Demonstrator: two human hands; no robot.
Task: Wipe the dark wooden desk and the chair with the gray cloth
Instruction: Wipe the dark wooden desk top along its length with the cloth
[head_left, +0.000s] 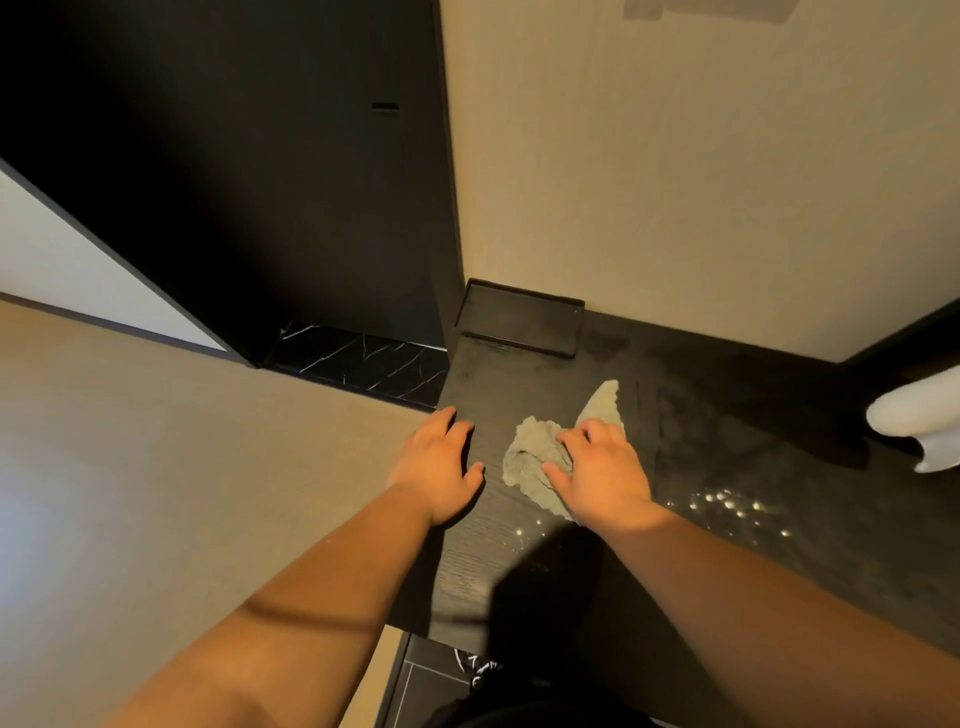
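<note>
A: Entry starts at the left edge of view. What does the person have there?
B: A pale beige panel (156, 457), then a strip of black marble (363, 364) with white veins. The desk (753, 457), dark wood, begins just right of that.
A: Left hand?
B: The left hand (441, 470) lies palm down on the desk's left edge, fingers straight and spread, nothing in it.
A: Cloth location?
B: The gray cloth (532, 457) lies bunched on the desk, just right of the left hand and apart from it. One corner points away toward the wall.
A: Right hand?
B: The right hand (605, 475) sits on top of the cloth. Fingers are bent over the bunched fabric, thumb on it too, gripping it against the wood.
A: Further right?
B: A shallow black tray (519, 325) in the desk's far corner, against the wall (701, 182). Bright droplets (727, 504) are scattered on the wood right of the right wrist. A white rounded object (919, 421) shows at the right edge; cannot tell what it is.
</note>
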